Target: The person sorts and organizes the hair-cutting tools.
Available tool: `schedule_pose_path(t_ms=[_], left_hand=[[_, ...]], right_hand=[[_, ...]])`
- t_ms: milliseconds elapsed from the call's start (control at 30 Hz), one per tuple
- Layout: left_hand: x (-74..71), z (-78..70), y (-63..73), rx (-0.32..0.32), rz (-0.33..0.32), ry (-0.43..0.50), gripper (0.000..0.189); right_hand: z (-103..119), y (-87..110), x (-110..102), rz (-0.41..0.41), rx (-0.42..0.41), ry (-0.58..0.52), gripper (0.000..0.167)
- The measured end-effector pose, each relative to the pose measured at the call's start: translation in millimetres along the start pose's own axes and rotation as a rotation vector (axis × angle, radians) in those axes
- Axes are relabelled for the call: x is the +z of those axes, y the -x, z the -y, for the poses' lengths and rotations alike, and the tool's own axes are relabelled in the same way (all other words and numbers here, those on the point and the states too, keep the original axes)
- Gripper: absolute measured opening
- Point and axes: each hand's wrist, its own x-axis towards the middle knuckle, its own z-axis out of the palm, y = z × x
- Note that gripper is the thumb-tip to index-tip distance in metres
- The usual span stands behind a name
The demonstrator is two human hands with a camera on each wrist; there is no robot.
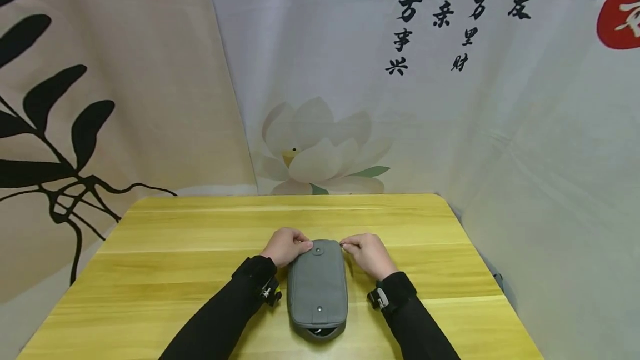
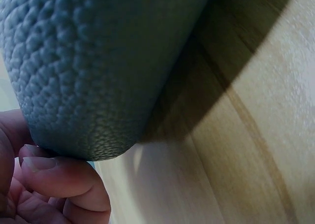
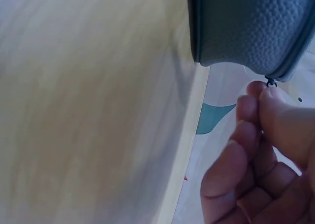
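Observation:
A grey pebbled-leather zip pouch (image 1: 319, 282) lies lengthwise on the wooden table (image 1: 190, 288), with a snap stud near each end of its top face. At the pouch's far left corner, my left hand (image 1: 286, 246) pinches the edge between thumb and curled fingers; the left wrist view shows the fingertips (image 2: 42, 163) against its end. My right hand (image 1: 369, 254) is at the far right corner. Its thumb and forefinger pinch a small dark zipper pull (image 3: 271, 81) just off the pouch. Toward the near end a gap shows something dark inside, too small to make out.
Behind the table's far edge hangs a printed cloth backdrop (image 1: 320, 43) with a lotus, dark leaves and writing. Black sleeves (image 1: 220, 310) cover both forearms, and a small device (image 1: 378, 298) sits on each wrist.

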Motion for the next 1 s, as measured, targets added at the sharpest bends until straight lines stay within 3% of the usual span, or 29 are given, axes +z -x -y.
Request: schedule_pose_path(t_ms=[700, 1000], left_hand=[[-1.0, -3.7, 3.6, -0.004, 0.006, -0.007, 0.015], [-1.0, -3.3, 5.0, 0.011, 0.001, -0.008, 0.015]], right_hand=[[3, 5.7, -8, 0.042, 0.033, 0.004, 0.016], [5, 10.4, -8, 0.023, 0.019, 0.037, 0.016]])
